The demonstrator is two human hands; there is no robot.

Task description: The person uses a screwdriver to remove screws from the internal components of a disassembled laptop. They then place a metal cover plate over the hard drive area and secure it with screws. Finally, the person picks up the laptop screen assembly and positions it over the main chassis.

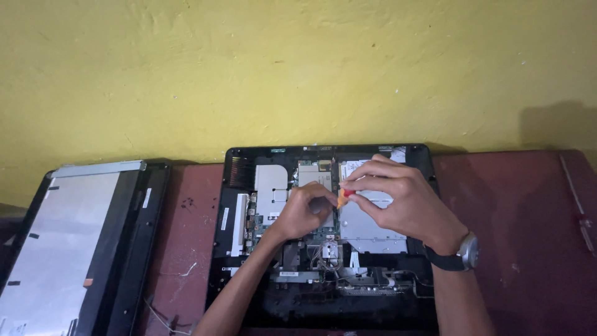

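Note:
An opened all-in-one computer (236,168) lies flat on a dark red table, its back cover off, showing metal shields and a circuit board (264,214). My right hand (398,199), a watch on its wrist, pinches the orange and red handle of a small screwdriver (344,196) over the middle of the board. My left hand (305,211) rests curled right beside the screwdriver's shaft, fingers touching the board area. The screwdriver's tip is hidden behind my left hand.
A second flat panel with a silver metal back (62,236) lies at the left on the table (186,211). A yellow wall (298,68) rises right behind. Loose wires (158,314) lie near the front left. Bare red tabletop (516,211) stretches to the right.

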